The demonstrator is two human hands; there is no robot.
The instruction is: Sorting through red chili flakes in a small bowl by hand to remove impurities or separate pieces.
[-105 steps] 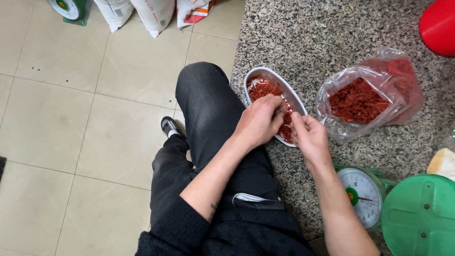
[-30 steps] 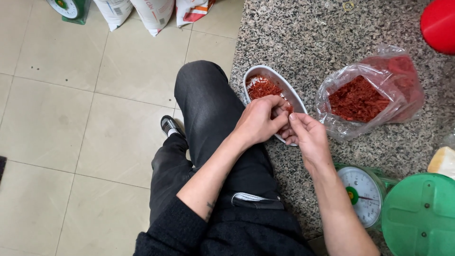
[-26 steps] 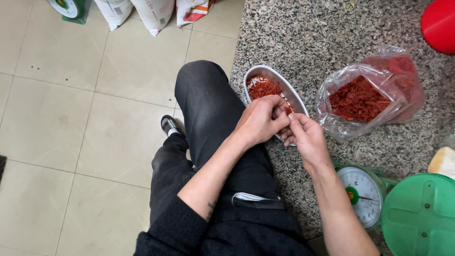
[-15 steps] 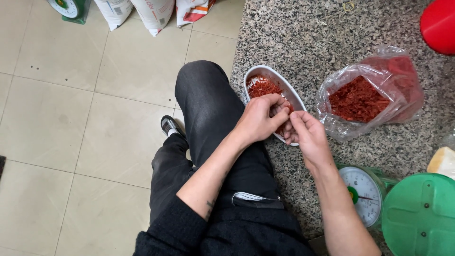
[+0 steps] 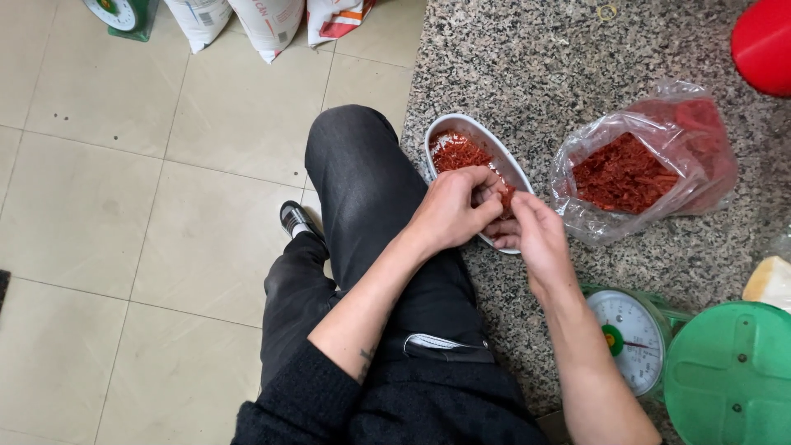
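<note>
While left hand (image 5: 449,213) stays, right hand (image 5: 531,239) edged nearer over tray (image 5: 461,125).

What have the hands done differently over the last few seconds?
Very little. The right hand has shifted slightly toward the left hand, and both keep pinching red shreds over the oval tray. The plastic bag and the scale stayed put.

Black pushed-up sleeves, dark grey trousers (image 5: 362,189), black shoe (image 5: 294,219), white-edged.
</note>
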